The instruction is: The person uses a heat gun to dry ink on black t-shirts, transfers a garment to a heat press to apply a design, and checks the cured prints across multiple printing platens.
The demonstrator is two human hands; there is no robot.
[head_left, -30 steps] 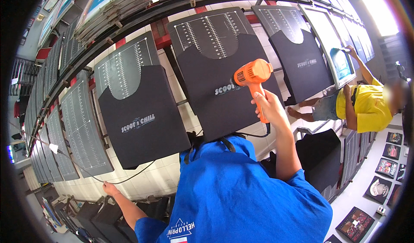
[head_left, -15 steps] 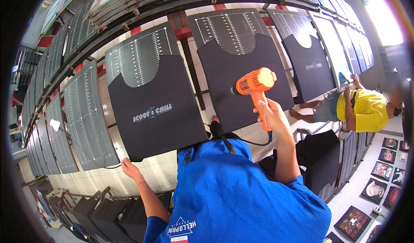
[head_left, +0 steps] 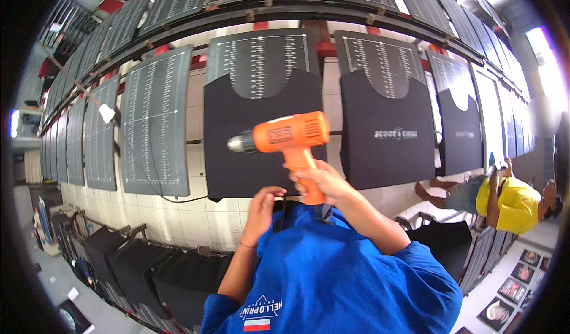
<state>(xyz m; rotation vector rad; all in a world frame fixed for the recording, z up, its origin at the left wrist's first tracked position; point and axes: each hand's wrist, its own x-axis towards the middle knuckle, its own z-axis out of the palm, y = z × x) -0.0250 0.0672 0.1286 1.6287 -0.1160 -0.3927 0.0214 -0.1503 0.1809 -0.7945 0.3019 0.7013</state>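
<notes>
My right hand [head_left: 320, 181] grips the handle of an orange heat gun [head_left: 291, 131], its metal nozzle pointing left. The gun hangs above a black T-shirt [head_left: 237, 117] spread on a grey pallet [head_left: 261, 46] with white ruled marks, and it covers the middle of that shirt. In front of my waist, just left of the gun's handle, is my left hand [head_left: 261, 214]. Its fingers are loosely bent and apart, and I see nothing in them. A dark cable [head_left: 184, 200] runs along the shirt's lower left edge; its further course is hidden.
Another black T-shirt [head_left: 389, 132] with a pale chest print lies to the right, and a third shirt [head_left: 460, 133] beyond it. Bare pallets [head_left: 155, 123] stand in a row leftward. A white fitting [head_left: 107, 113] hangs there. At right, a person in yellow [head_left: 510, 200] works by the row.
The heat gun has moved left, from above the second shirt to above the neighbouring one. My left hand has come in from beside the cable to near my waist. The view has shifted left.
</notes>
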